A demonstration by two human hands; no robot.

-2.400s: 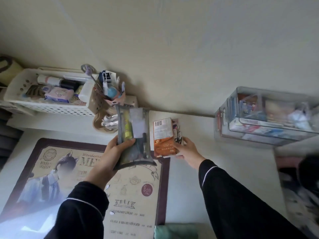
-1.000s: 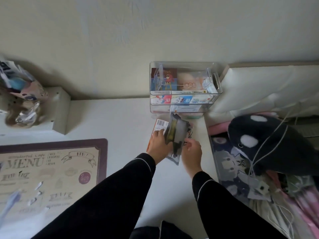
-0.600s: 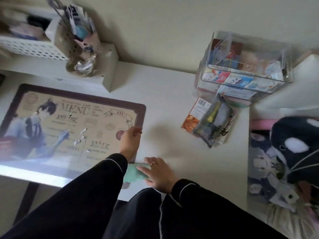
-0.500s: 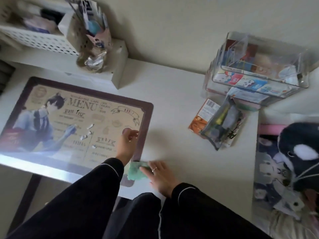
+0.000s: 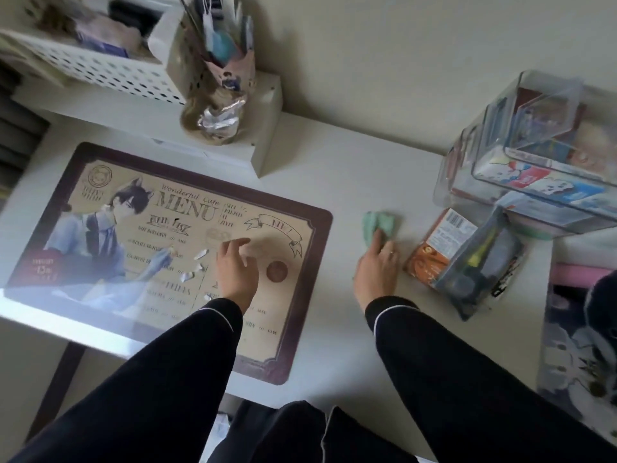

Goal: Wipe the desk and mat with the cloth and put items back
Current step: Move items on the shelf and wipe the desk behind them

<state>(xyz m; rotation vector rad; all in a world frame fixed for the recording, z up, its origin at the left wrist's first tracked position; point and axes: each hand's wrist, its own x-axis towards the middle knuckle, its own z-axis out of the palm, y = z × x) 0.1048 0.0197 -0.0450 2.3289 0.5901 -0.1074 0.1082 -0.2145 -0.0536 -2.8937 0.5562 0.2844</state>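
A green cloth (image 5: 384,222) lies bunched on the white desk (image 5: 350,168), to the right of the brown-edged "MENU" mat (image 5: 133,202). My right hand (image 5: 377,265) lies on the cloth, its fingers stretched over the folds and pressing it down. My left hand (image 5: 235,265) rests palm down on the mat with relaxed fingers and holds nothing. A few small white paper scraps (image 5: 199,256) lie on the mat just left of that hand. An orange packet (image 5: 430,252) and a clear pouch (image 5: 477,265) of small items lie stacked right of the cloth.
A stack of clear plastic boxes (image 5: 534,162) stands at the back right. A white perforated basket (image 5: 110,68) and a pen holder (image 5: 220,61) sit on a white riser (image 5: 263,138) behind the mat. Bedding and a dark plush (image 5: 601,295) border the desk's right edge.
My right hand has slid the green cloth from the desk's front edge up and to the right, near the packet. My left hand moved further onto the mat.
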